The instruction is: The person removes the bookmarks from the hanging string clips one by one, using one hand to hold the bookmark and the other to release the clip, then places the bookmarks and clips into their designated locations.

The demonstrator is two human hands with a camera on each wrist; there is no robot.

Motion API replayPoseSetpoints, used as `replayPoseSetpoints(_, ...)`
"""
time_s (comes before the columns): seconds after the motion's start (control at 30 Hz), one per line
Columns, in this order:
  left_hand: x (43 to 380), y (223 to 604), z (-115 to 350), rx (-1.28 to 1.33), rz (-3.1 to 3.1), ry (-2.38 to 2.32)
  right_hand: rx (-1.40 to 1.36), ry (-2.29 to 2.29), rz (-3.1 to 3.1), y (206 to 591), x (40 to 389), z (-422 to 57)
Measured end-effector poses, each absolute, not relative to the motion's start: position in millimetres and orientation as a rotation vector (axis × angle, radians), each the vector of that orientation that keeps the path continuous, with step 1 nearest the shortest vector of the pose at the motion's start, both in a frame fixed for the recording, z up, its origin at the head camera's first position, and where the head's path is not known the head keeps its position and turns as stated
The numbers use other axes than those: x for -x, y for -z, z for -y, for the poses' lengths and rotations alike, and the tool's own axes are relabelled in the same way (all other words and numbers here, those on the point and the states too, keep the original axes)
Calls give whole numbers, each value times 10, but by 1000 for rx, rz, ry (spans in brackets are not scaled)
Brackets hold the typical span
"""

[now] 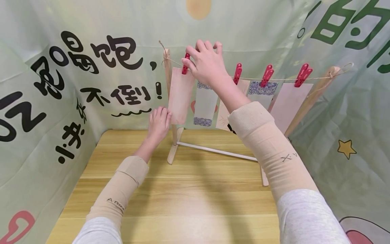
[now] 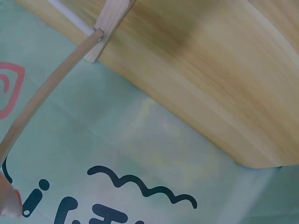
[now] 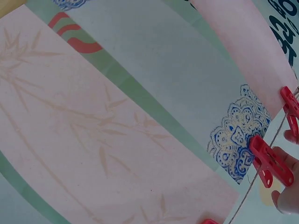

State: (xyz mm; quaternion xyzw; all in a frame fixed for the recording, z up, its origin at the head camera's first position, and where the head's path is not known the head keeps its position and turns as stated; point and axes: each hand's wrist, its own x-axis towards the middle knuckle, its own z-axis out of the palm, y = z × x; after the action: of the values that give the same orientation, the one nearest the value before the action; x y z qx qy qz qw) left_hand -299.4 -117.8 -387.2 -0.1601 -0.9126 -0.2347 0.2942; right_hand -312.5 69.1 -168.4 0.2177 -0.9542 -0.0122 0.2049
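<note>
My right hand [image 1: 210, 62] reaches up to the string and pinches a red clothespin [image 1: 186, 64] at the top of the leftmost pale pink paper strip [image 1: 181, 98]. In the right wrist view, parts of its fingers [image 3: 289, 191] show beside a second red clothespin [image 3: 271, 161], which sits on a blue-patterned strip [image 3: 238, 135]. My left hand [image 1: 159, 123] is lower, its fingers extended at the pink strip's left edge, close to the wooden post [image 1: 168, 67]. Its thumb is hidden. Only a fingertip [image 2: 9, 200] of it shows in the left wrist view.
Farther right, more strips hang from red clothespins [image 1: 268, 76] along the string [image 1: 283, 79]. A right post [image 1: 304, 98] and a white crossbar [image 1: 216, 150] complete the rack on the wooden table [image 1: 182, 196]. Printed cloth [image 1: 122, 74] surrounds the table's back and sides.
</note>
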Motion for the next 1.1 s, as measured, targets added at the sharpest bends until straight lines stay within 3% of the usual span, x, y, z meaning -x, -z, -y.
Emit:
replayPoseSetpoints(0.5,2999,3888,1163,448,2153,1050,-671,-225,2516,1723,3128,-679)
replayPoseSetpoints(1.1,2985,3890,1164,423,2119,1132,-676,-466,2221,1746,3132,-686)
